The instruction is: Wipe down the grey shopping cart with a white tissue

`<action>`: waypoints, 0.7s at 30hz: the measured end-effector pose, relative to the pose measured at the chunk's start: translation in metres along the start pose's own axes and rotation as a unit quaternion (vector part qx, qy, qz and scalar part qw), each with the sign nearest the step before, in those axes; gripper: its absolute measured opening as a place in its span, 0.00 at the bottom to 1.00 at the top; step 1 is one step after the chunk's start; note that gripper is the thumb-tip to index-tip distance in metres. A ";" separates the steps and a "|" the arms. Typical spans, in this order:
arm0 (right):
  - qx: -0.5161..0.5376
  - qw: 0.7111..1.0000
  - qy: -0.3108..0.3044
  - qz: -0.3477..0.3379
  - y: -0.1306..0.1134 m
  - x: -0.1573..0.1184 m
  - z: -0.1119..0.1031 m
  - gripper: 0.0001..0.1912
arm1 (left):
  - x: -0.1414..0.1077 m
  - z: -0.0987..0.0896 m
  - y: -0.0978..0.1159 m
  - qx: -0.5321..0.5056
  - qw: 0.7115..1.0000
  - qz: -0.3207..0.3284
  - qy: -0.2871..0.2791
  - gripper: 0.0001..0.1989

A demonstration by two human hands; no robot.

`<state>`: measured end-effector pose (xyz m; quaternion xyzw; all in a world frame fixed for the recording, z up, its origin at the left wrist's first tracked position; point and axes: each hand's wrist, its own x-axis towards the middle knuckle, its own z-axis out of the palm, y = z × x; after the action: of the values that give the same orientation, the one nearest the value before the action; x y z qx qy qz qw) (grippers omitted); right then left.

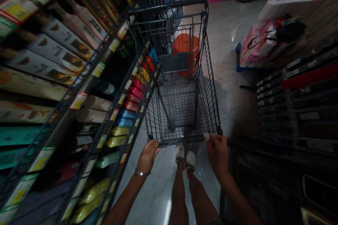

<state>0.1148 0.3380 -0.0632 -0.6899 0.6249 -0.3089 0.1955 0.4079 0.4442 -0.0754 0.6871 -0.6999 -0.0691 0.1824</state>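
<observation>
Mid-aisle, near: wire shopping cart (179,107). Left hand (148,157) curls over handle's (192,141) left end; right hand (218,149) pinches pale scrap (208,136) at right end. Likely pushing step; rolling onward calls for clearing bottle shelves (98,70) left, orange stool (186,38) far.

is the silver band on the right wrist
No, the silver band is worn just behind the left hand, with none behind the right hand.

cart (179,109) on the floor (229,56); shelves (92,81) of bottles (135,92) on its left, a stool (181,47) beyond its far end.
</observation>
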 end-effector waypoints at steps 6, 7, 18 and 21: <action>0.026 0.992 -0.121 -0.014 -0.056 -0.027 0.037 0.16 | 0.000 0.006 0.010 0.016 1.000 -0.005 -0.016 0.14; 0.026 0.989 -0.142 -0.018 -0.065 -0.031 0.042 0.17 | 0.000 0.008 0.013 0.018 1.000 -0.005 -0.019 0.14; -0.025 0.970 -0.237 -0.041 -0.077 -0.044 0.042 0.15 | -0.002 0.012 0.063 0.031 0.997 -0.014 -0.075 0.13; -0.040 0.976 -0.211 -0.029 -0.053 -0.040 0.025 0.16 | -0.004 0.004 0.071 0.040 0.994 0.001 -0.102 0.16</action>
<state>0.1697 0.3817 -0.0542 -0.7647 0.5611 -0.1366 0.2859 0.3400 0.4506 -0.0546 0.6829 -0.7174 -0.1103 0.0823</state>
